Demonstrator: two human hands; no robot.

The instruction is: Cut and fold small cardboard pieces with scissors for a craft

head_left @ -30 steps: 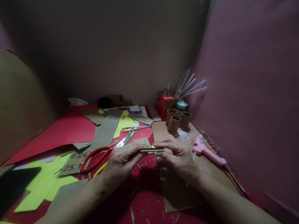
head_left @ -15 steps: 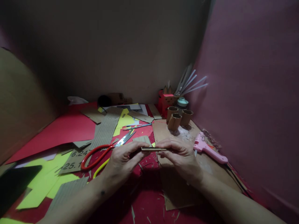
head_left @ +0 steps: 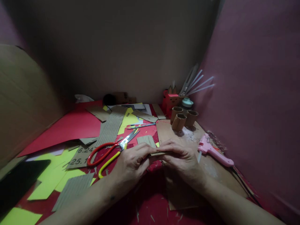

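Note:
Between my two hands is a small flat piece of cardboard (head_left: 158,153), seen nearly edge-on above the red table surface. My left hand (head_left: 133,161) pinches its left end, fingers on top and thumb beneath. At the other end my right hand (head_left: 181,157) grips it the same way, with fingers over the upper face. Much of the piece is hidden by the fingers. Scissors (head_left: 123,143) with one red and one yellow handle lie open just left of my left hand. Behind the hands rests a corrugated cardboard scrap (head_left: 146,140). A pink glue gun (head_left: 214,151) lies right of my right hand.
Three cardboard tubes (head_left: 179,122) stand at the back right, near a red box with a drawn face (head_left: 172,101) and white glue sticks (head_left: 199,84). Yellow paper (head_left: 44,184), red paper (head_left: 70,128) and a dark flat object (head_left: 25,173) cover the left. A pencil (head_left: 142,126) lies mid-table.
The view has shifted slightly, so the table things sit further right. Both hands have come a little lower, and the cardboard piece has tilted, with more of it covered by the fingers.

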